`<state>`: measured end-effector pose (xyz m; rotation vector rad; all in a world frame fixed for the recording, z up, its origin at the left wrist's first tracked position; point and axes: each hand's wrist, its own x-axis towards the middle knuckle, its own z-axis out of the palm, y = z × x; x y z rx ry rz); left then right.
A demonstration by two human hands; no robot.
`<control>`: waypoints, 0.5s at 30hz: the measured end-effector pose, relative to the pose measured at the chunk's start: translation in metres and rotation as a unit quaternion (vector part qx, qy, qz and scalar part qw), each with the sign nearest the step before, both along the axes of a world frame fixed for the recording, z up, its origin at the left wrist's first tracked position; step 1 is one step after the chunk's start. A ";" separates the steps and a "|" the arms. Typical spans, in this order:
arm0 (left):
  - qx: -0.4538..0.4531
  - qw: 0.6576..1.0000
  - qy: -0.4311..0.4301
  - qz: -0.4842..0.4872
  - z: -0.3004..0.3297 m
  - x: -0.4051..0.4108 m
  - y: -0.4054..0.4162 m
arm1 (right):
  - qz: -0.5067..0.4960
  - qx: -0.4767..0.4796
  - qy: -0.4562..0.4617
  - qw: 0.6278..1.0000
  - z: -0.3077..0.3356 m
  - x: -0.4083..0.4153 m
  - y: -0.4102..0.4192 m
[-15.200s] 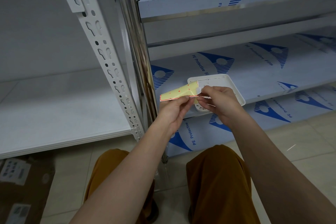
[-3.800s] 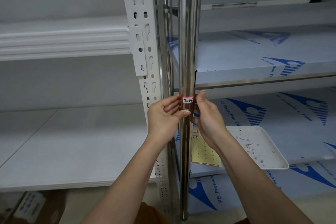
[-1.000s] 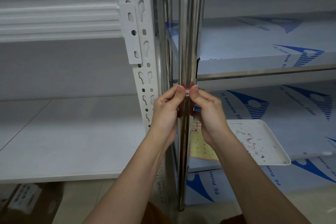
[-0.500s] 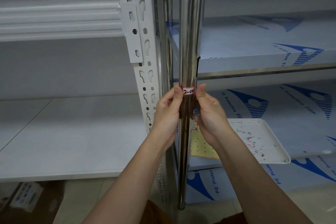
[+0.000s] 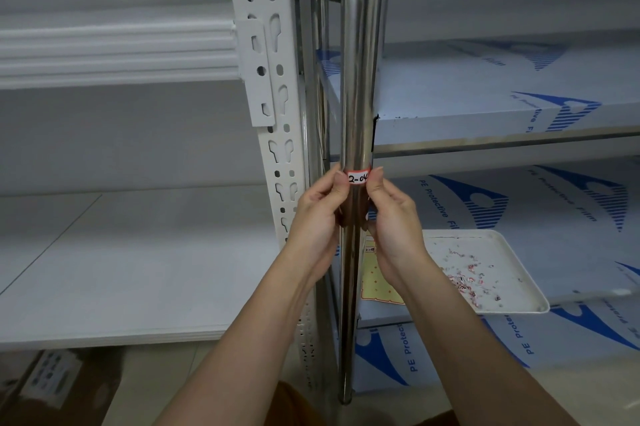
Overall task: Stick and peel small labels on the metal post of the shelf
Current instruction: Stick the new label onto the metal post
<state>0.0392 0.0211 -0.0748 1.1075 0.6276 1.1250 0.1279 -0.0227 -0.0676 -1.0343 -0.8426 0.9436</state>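
Two hands meet at the polished metal post (image 5: 356,79): the left hand (image 5: 317,214) and right hand (image 5: 393,218) each press a thumb on one end of the small label (image 5: 357,177). Thin, limp and sticky, it probably lifts best from a corner. Farther off, a tray (image 5: 512,301) rests on the shelf.

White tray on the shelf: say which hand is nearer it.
Right. The right hand is at the post just left of the tray, pressing the label; the left hand is on the post's far side.
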 end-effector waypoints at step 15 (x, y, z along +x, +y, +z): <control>-0.051 0.998 -0.025 0.002 -0.001 0.002 -0.005 | -0.140 0.030 -0.255 0.956 -0.005 -0.006 0.010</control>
